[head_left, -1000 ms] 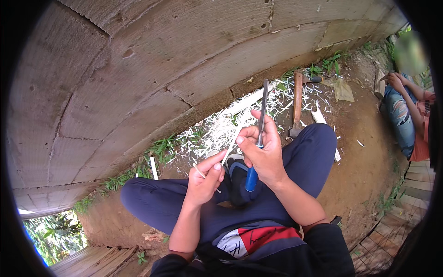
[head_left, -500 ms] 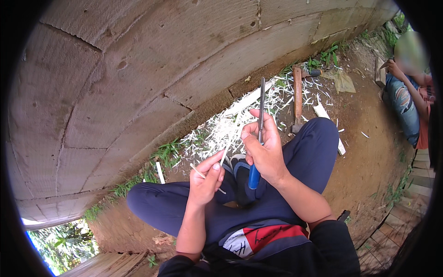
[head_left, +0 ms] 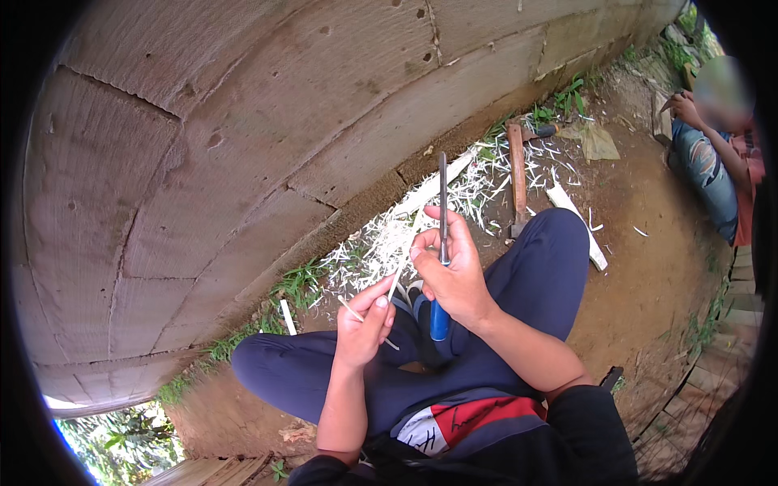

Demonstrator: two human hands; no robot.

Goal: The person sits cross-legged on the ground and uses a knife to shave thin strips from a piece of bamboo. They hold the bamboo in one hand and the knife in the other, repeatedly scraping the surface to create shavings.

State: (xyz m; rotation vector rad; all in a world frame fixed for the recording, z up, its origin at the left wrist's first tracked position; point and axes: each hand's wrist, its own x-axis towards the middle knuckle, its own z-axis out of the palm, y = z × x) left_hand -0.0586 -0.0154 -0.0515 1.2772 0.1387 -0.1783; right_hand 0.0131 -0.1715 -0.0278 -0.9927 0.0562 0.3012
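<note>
My right hand (head_left: 460, 283) is wrapped around a blue-handled knife (head_left: 439, 322), its narrow dark blade pointing up and away. Low over my crossed legs, my left hand (head_left: 361, 330) pinches a thin pale wood strip (head_left: 397, 277) between thumb and forefinger. This strip slants up toward my right hand, and its upper part passes close by the right fingertips. A second thin stick (head_left: 349, 307) sticks out on both sides of the left hand, threaded between the fingers. Whether the blade touches the strip I cannot tell.
White shavings (head_left: 377, 247) cover the ground along a block wall (head_left: 243, 162). A wooden-handled hammer (head_left: 517, 170) lies by another dark-handled tool (head_left: 545, 130). Flat pale wood pieces (head_left: 577, 223) lie on the dirt. Another person in torn jeans (head_left: 703, 174) sits at right.
My right hand and the knife have shifted slightly left and down, with the blade more upright. The left hand keeps its pinch on the strip. The whole view has moved a little.
</note>
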